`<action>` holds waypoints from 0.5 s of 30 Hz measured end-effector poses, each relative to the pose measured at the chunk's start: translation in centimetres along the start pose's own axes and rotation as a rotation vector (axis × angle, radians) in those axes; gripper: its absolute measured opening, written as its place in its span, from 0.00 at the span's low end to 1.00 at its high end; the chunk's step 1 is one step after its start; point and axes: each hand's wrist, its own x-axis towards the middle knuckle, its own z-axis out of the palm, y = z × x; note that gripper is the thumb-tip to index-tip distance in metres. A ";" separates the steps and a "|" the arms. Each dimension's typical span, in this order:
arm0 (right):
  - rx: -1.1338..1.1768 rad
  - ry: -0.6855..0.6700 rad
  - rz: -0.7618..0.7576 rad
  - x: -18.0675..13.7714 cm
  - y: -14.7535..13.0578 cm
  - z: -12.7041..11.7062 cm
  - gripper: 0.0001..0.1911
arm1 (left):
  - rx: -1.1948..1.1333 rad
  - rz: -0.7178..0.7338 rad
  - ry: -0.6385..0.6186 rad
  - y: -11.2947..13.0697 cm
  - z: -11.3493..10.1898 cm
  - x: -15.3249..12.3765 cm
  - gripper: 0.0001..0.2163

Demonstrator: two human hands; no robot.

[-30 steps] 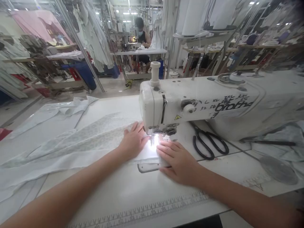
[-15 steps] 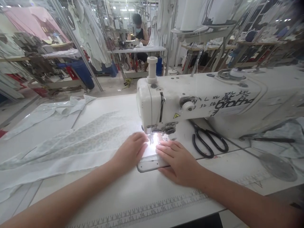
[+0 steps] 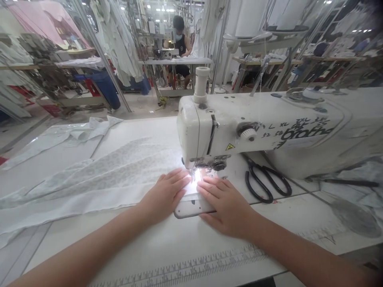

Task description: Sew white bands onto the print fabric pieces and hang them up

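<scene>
A white sewing machine (image 3: 227, 127) stands over the table, its lamp glaring around the needle and presser foot. Pale patterned fabric (image 3: 119, 167) with a plain white edge runs from the far left to under the needle. On the left of the presser foot, my left hand (image 3: 167, 193) lies on this fabric with its fingers extended. My right hand (image 3: 224, 203) rests flat to the right of the foot, fingers stretched and thumb a little apart, touching the fabric's end and the metal plate (image 3: 191, 209). Glare hides the stitching spot itself.
Black-handled scissors (image 3: 266, 179) lie right of the needle area. A printed ruler scale (image 3: 185, 271) crosses the front of the table. More cut fabric (image 3: 80, 133) lies at the back left, and crumpled cloth (image 3: 356, 199) at the right. Across the aisle, a person (image 3: 181, 44) sits at another machine.
The view has shifted slightly, so the machine appears further right. My left fingers have flattened and spread somewhat on the fabric. My right hand keeps nearly the same place.
</scene>
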 end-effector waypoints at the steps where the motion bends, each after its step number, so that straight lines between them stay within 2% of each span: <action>1: 0.000 0.000 -0.001 0.0 0.0 0.0 0.26 | 0.009 0.001 0.001 0.0 0.0 0.0 0.16; 9: -0.004 0.004 0.001 0.1 -0.2 -0.1 0.26 | -0.034 0.150 -0.008 0.2 -0.3 -0.1 0.14; 15: -0.002 0.010 -0.003 -0.1 0.0 0.1 0.26 | -0.094 0.160 -0.024 -0.1 -0.7 0.0 0.14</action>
